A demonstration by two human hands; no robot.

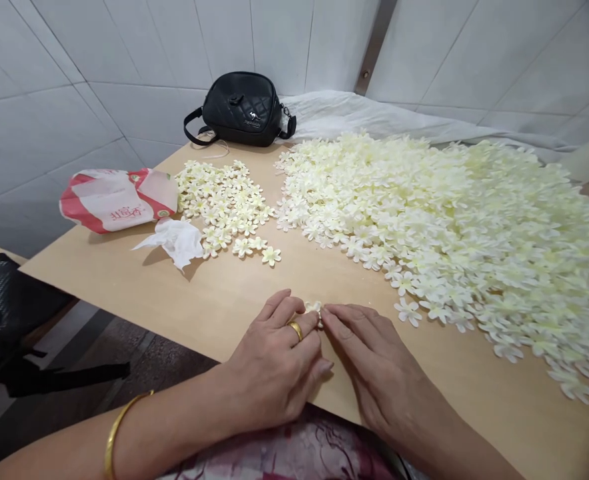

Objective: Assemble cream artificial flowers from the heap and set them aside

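Observation:
My left hand and my right hand rest together at the near edge of the wooden table. Their fingertips meet on a small cream fabric flower, which both pinch between them; most of it is hidden by the fingers. A ring sits on my left hand and a gold bangle on that wrist. To the right spreads a big heap of cream flowers. A smaller, flatter pile of flowers lies to the left at the back.
A black quilted bag stands at the table's far edge by the tiled wall. A red and white tissue pack and a crumpled tissue lie at left. A black chair is beside the table. White cloth lies behind the heap.

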